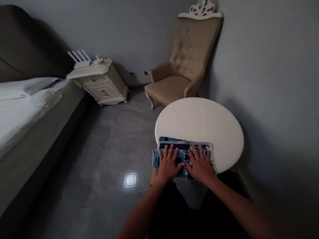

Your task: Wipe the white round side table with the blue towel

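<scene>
A folded cloth [173, 146] in blue, navy and white patterns lies at the near edge of a round white table [198, 120]. It looks like a small towel, with one layer folded over another and its left end jutting slightly past the table's rim. My left hand [168, 166] rests flat on the blue left part, fingers spread. On the patterned right part my right hand [200, 166] lies flat too, its fingers apart. The two thumbs almost meet near the cloth's middle. Both palms cover much of the cloth's front.
Behind the table stands a tan tufted armchair [171, 87]. A white nightstand [103, 83] holds a router [80, 61] and a small white object [98, 60]. The bed [39, 127] runs along the left. A floor drain [130, 180] shines on the grey floor; a wall [279, 94] borders the right.
</scene>
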Tool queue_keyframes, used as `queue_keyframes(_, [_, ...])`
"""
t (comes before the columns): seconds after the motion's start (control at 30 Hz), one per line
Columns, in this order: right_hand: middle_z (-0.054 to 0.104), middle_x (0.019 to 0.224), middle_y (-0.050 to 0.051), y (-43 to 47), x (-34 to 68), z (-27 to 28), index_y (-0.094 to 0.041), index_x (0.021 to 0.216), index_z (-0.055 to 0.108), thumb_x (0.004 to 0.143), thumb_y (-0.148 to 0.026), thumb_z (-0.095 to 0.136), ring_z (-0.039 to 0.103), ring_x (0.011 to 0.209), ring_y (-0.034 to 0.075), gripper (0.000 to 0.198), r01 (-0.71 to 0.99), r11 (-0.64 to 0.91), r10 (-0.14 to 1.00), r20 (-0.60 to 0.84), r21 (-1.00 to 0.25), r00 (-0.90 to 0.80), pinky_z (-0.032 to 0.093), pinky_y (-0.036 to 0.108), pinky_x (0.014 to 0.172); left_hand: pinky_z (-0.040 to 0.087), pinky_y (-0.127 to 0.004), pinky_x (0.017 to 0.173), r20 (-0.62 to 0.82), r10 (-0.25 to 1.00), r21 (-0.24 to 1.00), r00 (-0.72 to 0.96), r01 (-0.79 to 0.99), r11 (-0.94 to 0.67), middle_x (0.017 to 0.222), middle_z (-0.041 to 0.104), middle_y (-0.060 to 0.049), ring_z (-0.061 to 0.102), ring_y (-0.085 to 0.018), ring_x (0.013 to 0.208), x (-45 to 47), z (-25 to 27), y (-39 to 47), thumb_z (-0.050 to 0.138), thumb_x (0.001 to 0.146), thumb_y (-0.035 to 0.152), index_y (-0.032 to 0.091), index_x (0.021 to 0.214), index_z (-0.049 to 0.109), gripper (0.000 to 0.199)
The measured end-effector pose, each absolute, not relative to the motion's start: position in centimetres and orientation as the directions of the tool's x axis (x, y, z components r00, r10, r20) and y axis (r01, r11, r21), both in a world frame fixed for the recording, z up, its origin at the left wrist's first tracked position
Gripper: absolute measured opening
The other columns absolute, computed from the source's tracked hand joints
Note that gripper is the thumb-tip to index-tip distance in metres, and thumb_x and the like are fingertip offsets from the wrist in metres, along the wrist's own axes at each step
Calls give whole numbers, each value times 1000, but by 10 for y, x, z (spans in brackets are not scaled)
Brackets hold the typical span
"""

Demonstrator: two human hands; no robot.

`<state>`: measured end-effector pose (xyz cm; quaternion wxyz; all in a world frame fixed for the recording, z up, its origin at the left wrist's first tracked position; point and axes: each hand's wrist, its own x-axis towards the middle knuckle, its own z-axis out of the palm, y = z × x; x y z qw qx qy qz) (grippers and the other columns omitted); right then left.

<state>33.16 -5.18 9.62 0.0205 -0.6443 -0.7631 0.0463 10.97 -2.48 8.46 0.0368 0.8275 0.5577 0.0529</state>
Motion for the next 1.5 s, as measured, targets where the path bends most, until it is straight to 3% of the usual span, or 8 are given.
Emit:
queue_keyframes(0.23, [24,192,12,55,315,108,-20,180,44,116,-66,34,12,176,51,79,977,136,990,-26,-162,-142,6,87,133,14,-83,136,-33,975,79,219,973,-216,193,20,-8,13,-48,177,110,107,82,40,110,80,31,184,39,89])
queue_keyframes(0.6, [27,191,17,256,333,106,-17,179,43,116,-66,26,15,174,52,82,984,67,998,25,-168,-63,11,88,132,11,-80,137,-67,971,91,229,971,-222,194,20,-5,11,-43,178,141,118,296,28,113,76,34,186,32,84])
queue_keyframes(0.73, [24,192,15,324,346,106,-19,180,41,116,-68,20,15,174,52,83,985,61,998,-3,-160,-62,11,88,132,18,-76,137,-81,972,123,219,970,-208,193,24,-6,18,-43,176,155,119,358,21,112,80,33,186,32,89])
queue_keyframes(0.87, [20,193,14,374,354,105,-21,182,37,116,-69,19,14,174,51,84,984,95,995,-25,-150,-100,9,88,132,34,-67,133,-93,977,176,193,969,-175,189,34,-10,40,-42,166,160,119,399,18,112,80,32,186,31,89])
queue_keyframes(1.03, [17,193,17,396,354,101,-17,183,34,116,-70,17,12,174,52,86,983,91,995,-19,-157,-95,5,87,132,48,-53,121,-164,974,237,156,965,-115,170,59,-17,63,-39,146,158,120,420,19,112,81,29,180,39,87])
queue_keyframes(1.17, [19,192,18,385,349,102,-17,182,35,118,-67,21,13,174,51,83,984,93,995,-11,-155,-96,7,84,133,49,-52,119,-159,979,253,129,964,-86,164,63,-18,66,-38,142,154,123,413,24,111,83,29,177,43,87])
queue_keyframes(1.37, [21,193,15,331,325,109,-20,183,36,117,-65,32,14,175,48,80,976,110,993,-19,-186,-116,6,81,135,49,-52,121,-60,996,199,68,979,-55,183,43,-18,60,-40,150,132,123,353,35,110,82,28,183,37,91])
queue_keyframes(1.5, [24,192,14,279,301,114,-20,181,40,116,-64,37,16,175,48,78,964,159,987,-1,-212,-163,7,80,136,48,-56,124,-27,999,157,21,988,-16,190,32,-17,50,-43,158,109,120,289,36,110,80,25,182,41,90])
